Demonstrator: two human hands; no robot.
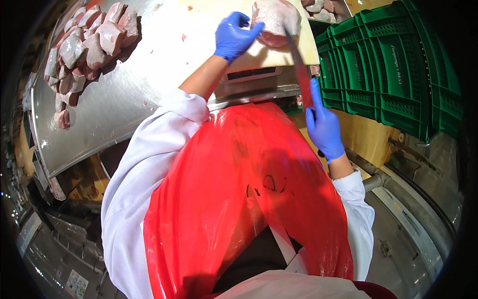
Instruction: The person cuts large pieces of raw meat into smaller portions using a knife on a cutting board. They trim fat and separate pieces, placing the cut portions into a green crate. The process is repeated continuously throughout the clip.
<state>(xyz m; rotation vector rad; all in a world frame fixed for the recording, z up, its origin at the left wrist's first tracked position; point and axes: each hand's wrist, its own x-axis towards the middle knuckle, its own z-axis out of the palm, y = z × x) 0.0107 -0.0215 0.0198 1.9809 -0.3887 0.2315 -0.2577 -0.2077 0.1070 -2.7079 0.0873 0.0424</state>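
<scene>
Working raw meat slab (pixel 276 22) on cutting board (pixel 266 58), prob. uncut as yet; seemingly touching L edge w/ L hand (pixel 234 39), thumb out, fingers half-curled; clasping knife (pixel 300 67) in R hand (pixel 324 129), tip over R side. Done, prob.: meat chunks (pixel 95 52) piled L on steel table (pixel 99 134). Hemmed R by green crates (pixel 369 65).

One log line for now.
left hand: at left edge of meat | right hand: holds knife, tip over meat | meat: on cutting board
</scene>
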